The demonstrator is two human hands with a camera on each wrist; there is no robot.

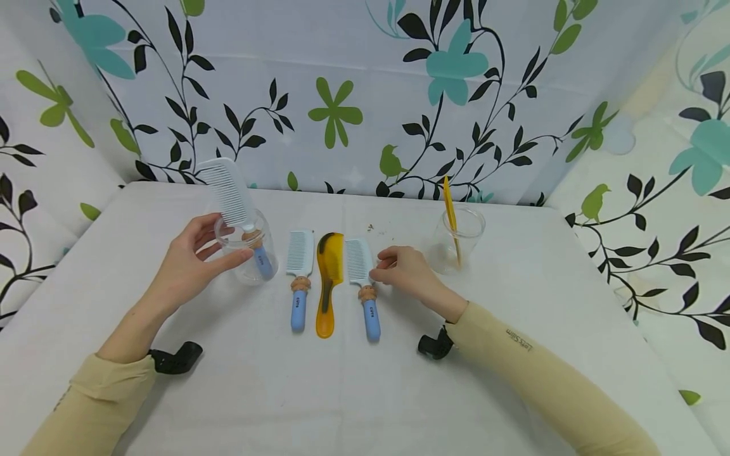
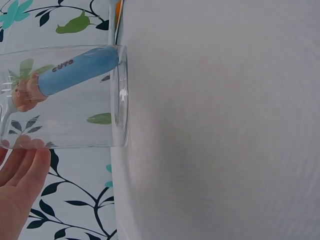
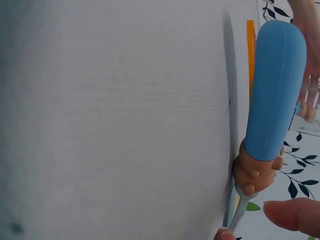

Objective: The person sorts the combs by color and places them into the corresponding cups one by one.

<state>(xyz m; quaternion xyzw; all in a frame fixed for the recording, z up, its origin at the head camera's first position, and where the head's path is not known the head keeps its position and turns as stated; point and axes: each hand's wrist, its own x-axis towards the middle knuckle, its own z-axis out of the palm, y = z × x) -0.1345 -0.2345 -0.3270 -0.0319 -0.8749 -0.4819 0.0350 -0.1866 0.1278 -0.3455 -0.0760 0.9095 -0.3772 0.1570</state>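
Note:
On the left, my left hand (image 1: 185,259) grips a clear plastic cup (image 1: 268,247), thumb in front and fingers behind. Inside it leans a comb (image 1: 230,193) with white teeth, a brown bear figure and a blue handle, seen low in the cup (image 2: 65,125) in the left wrist view. My right hand (image 1: 407,269) is at the right edge of a matching comb (image 1: 372,320) lying on the table. In the right wrist view, its thumb (image 3: 295,215) stands apart from that comb's neck, a fingertip (image 3: 225,234) right at the neck's side.
Left of the right-hand comb lie an amber-and-dark comb (image 1: 325,323) and another blue-handled comb (image 1: 298,310). A second clear cup (image 1: 473,231) with a yellow comb (image 1: 449,206) in it stands back right. A patterned curtain (image 1: 342,57) borders the white table (image 1: 274,392).

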